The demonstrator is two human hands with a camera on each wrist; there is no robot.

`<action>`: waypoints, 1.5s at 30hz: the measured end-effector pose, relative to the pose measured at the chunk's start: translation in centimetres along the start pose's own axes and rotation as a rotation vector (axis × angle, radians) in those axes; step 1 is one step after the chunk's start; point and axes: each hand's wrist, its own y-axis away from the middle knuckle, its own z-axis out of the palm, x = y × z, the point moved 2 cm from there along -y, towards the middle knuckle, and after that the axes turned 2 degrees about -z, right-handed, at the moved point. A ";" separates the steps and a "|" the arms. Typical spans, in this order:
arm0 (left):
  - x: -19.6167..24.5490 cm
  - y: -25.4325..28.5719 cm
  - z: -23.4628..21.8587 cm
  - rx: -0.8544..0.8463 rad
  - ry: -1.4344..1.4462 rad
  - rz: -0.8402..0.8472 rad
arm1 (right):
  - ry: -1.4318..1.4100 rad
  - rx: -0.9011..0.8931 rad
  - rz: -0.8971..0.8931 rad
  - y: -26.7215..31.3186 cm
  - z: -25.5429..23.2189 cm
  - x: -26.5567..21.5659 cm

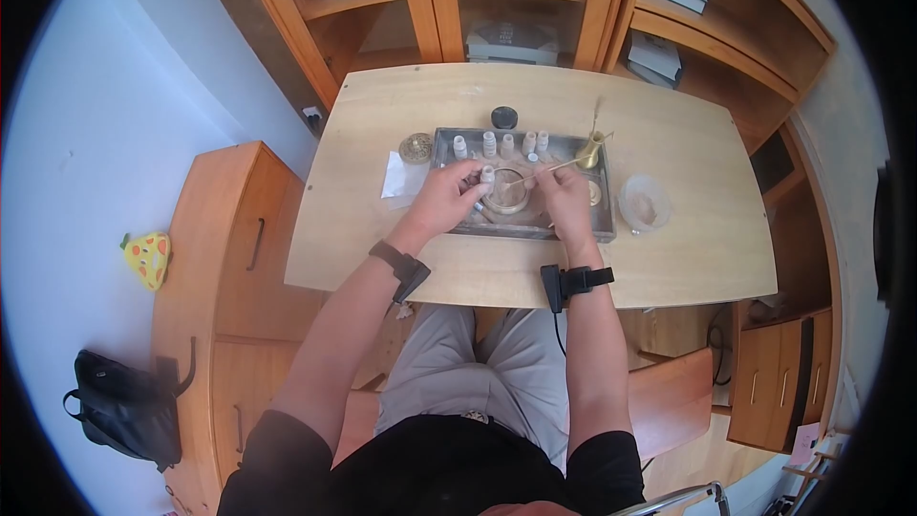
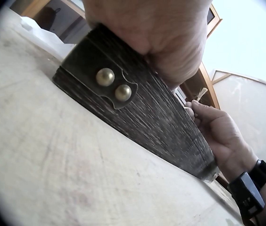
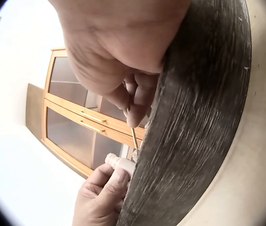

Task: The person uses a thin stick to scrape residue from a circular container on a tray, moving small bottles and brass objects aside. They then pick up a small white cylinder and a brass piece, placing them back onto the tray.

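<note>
My left hand [image 1: 446,201] pinches a small pale bottle [image 1: 487,178] upright between thumb and fingers, over the left part of a dark tray [image 1: 554,231]. In the right wrist view the bottle [image 3: 125,165] shows at the tray's edge. My right hand [image 1: 567,201] pinches a thin brass-coloured stick [image 3: 134,138], whose lower end is near the bottle. A round ring-shaped vessel [image 1: 506,209] lies between the hands in the tray. In the left wrist view the left fingertips are hidden behind the tray's wooden side [image 2: 147,117].
Several small bottles [image 1: 490,143] line the tray's back; a brass vase [image 1: 591,151] holding tools stands at its right. Outside are a translucent bowl [image 1: 646,204] right, a black round item [image 1: 504,118] behind, a patterned round lid [image 1: 416,147] and white paper [image 1: 402,178] left.
</note>
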 end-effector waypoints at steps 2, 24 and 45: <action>-0.1 0.0 0.0 0.000 -0.022 0.021 | -0.028 0.031 0.003 0.1 -0.1 -0.2; 0.1 0.0 0.2 -0.008 -0.135 0.147 | -0.237 -0.028 -0.055 0.5 -0.2 -1.3; -0.1 0.1 0.1 0.024 -0.037 -0.005 | 0.281 -0.067 -0.130 0.1 0.6 -0.3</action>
